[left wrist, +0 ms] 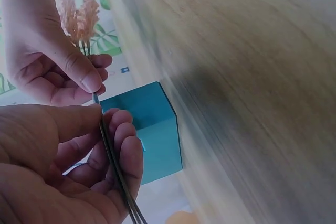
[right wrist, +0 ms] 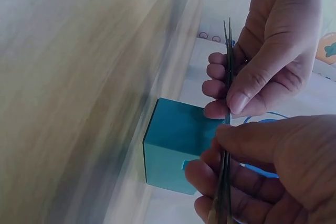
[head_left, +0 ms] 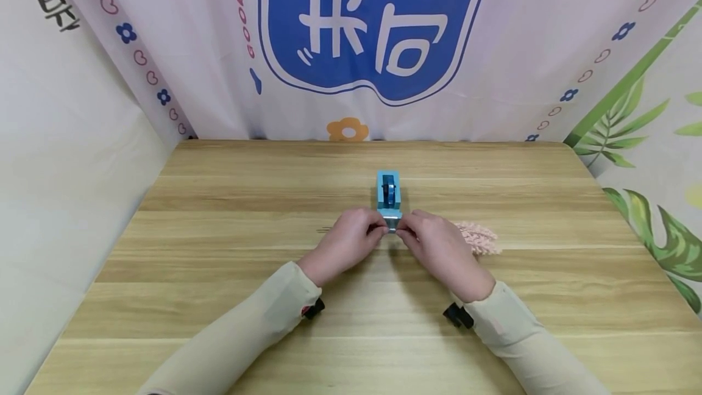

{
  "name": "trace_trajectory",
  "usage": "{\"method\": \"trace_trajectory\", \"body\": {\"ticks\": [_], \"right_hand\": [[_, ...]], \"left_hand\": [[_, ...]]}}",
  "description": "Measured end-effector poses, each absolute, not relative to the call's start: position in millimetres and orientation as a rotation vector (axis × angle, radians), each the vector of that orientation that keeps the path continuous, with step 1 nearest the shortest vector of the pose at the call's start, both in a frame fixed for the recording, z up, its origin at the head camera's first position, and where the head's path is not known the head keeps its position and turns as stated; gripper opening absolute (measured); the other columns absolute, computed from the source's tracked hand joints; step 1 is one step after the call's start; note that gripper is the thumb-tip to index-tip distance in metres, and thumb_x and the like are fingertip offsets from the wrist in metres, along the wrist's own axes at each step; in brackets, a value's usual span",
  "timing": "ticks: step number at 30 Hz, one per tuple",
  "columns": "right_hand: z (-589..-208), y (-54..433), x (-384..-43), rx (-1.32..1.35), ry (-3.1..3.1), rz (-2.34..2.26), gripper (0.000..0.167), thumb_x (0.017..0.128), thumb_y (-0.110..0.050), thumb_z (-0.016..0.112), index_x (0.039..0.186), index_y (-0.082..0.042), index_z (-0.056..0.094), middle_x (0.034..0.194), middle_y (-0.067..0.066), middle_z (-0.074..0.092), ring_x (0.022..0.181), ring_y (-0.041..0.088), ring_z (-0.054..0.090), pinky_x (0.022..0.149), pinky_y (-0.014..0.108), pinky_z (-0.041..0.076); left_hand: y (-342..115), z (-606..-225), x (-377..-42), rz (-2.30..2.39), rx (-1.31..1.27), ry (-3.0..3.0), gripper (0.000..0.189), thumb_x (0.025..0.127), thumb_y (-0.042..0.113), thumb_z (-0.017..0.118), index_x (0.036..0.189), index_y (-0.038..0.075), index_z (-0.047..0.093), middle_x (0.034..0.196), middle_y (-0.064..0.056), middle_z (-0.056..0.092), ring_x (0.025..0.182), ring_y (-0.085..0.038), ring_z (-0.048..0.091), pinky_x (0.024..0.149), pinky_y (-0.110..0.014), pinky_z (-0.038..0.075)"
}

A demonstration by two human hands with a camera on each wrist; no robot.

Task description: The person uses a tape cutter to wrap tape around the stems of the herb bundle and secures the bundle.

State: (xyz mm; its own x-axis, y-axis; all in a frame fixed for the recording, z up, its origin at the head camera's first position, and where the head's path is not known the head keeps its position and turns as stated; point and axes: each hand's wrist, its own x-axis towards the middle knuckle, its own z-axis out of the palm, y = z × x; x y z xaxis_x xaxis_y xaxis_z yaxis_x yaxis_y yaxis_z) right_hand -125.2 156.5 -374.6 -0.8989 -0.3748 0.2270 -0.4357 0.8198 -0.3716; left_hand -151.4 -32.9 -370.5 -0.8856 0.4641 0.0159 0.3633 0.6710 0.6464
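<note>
Both hands hold a small bunch of artificial pink flower sprigs by its thin dark stems, which lie sideways across them. My left hand pinches the stems between thumb and fingers, their bare ends sticking out to the left. Close beside it, my right hand pinches the same stems nearer the fluffy pink heads, which show beyond that hand. Between the two thumbs a pale shiny bit shows on the stems, too small to identify. Just behind the fingertips stands a blue tape dispenser with a roll in it.
The wood-grain table spreads around the hands. A printed curtain hangs along its back edge, with a white wall covering at the left and a leaf-patterned one at the right.
</note>
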Motion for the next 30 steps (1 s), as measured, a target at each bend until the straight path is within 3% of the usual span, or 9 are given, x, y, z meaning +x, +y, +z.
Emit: {"method": "trace_trajectory", "body": {"ticks": [7, 14, 30], "right_hand": [[-375.4, 152.2, -126.7, 0.599, -2.893, 0.719, 0.007, 0.1, -0.014, 0.071, 0.097, -0.008, 0.073, 0.086, 0.002, 0.07, 0.07, 0.009, 0.058, 0.061, 0.026, 0.05], [-372.3, 148.6, -130.2, 0.505, -2.947, 0.793, 0.017, 0.105, -0.019, 0.065, 0.103, -0.007, 0.076, 0.085, 0.003, 0.07, 0.065, 0.01, 0.054, 0.058, 0.026, 0.045], [-373.3, 149.8, -135.0, 0.52, -2.95, 0.826, 0.013, 0.102, -0.016, 0.069, 0.096, -0.007, 0.076, 0.085, 0.004, 0.07, 0.069, 0.012, 0.056, 0.063, 0.028, 0.048]], "left_hand": [[-34.9, -372.1, -151.6, 1.073, 0.707, 2.731, 0.012, 0.101, 0.008, 0.069, 0.098, 0.006, 0.08, 0.094, -0.007, 0.077, 0.078, -0.014, 0.058, 0.071, -0.027, 0.049], [-34.5, -376.8, -153.9, 1.128, 0.701, 2.751, 0.009, 0.099, 0.008, 0.071, 0.098, 0.007, 0.08, 0.095, -0.004, 0.078, 0.082, -0.013, 0.063, 0.077, -0.031, 0.056], [-33.2, -379.9, -154.1, 1.159, 0.729, 2.784, 0.007, 0.098, 0.005, 0.072, 0.097, 0.007, 0.079, 0.097, -0.006, 0.078, 0.084, -0.014, 0.066, 0.077, -0.03, 0.057]]}}
